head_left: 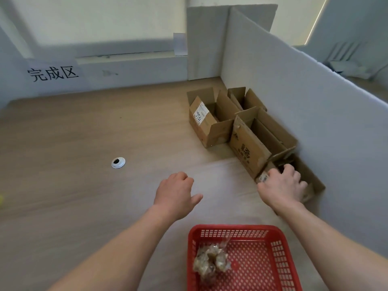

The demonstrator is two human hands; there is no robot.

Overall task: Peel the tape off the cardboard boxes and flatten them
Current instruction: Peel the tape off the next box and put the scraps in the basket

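Gripping the nearest cardboard box, your right hand has its fingers curled over the box's upper edge, with the thumb against the side that faces you. That box sits on the wooden table at your right, close against the white foam partition, and the picture is blurred around it, so you cannot tell whether any tape is on it. Your left hand hovers above the table just left of centre, fingers loosely curled and thumb out, with nothing in it. Three more open boxes line the partition beyond the one you hold: a box with printed characters touching it, then a box with a white label, and a small far box in the corner, all with flaps standing up. Near your body lies a red plastic basket holding a crumpled wad of tape. A round cable grommet is set into the table to your left, and a paper sign with three printed characters hangs on the far wall.
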